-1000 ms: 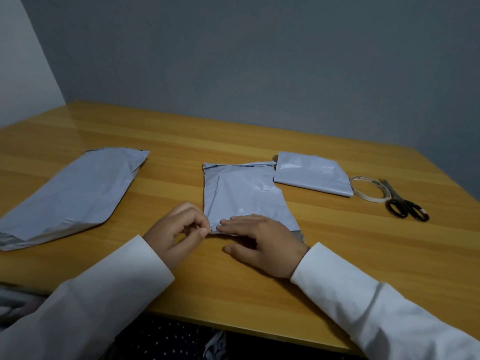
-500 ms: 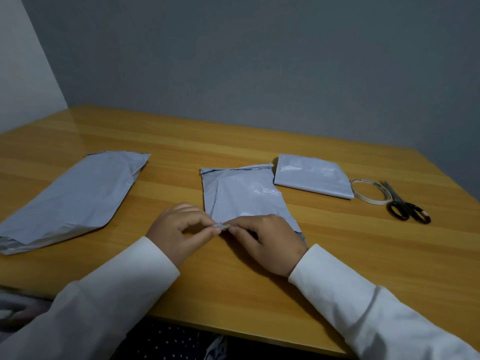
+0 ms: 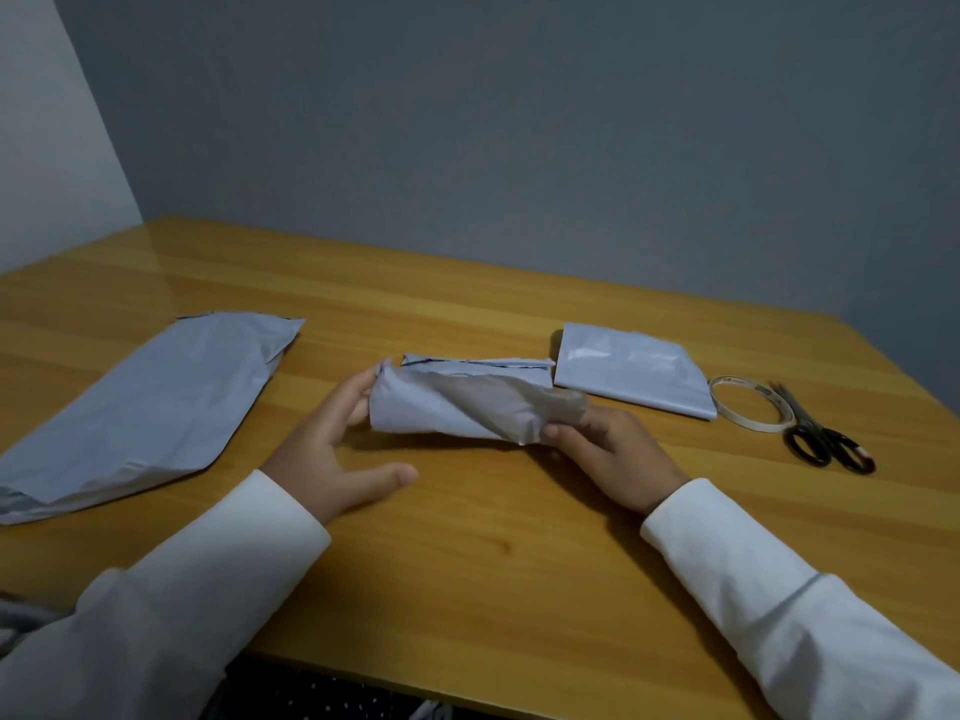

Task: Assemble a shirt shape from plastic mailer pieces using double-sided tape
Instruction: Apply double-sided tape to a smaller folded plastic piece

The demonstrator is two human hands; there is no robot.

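While my right hand [image 3: 605, 449] pinches the lifted near edge of the middle mailer piece [image 3: 457, 407] and my left hand [image 3: 332, 444] cups its left end with loose fingers, its long axis runs left-right between them just above the surface [image 3: 493, 537].

Item count on the bench [image 3: 467, 537]:
- Plastic mailer pieces: three, namely the large piece [image 3: 140, 407] at left, the middle piece [image 3: 447, 407] and the folded piece [image 3: 628, 371] at right
- Tape roll [image 3: 750, 402]: one
- Scissors [image 3: 821, 439]: one pair
- Hands: two, left hand [image 3: 332, 454] and right hand [image 3: 608, 454]
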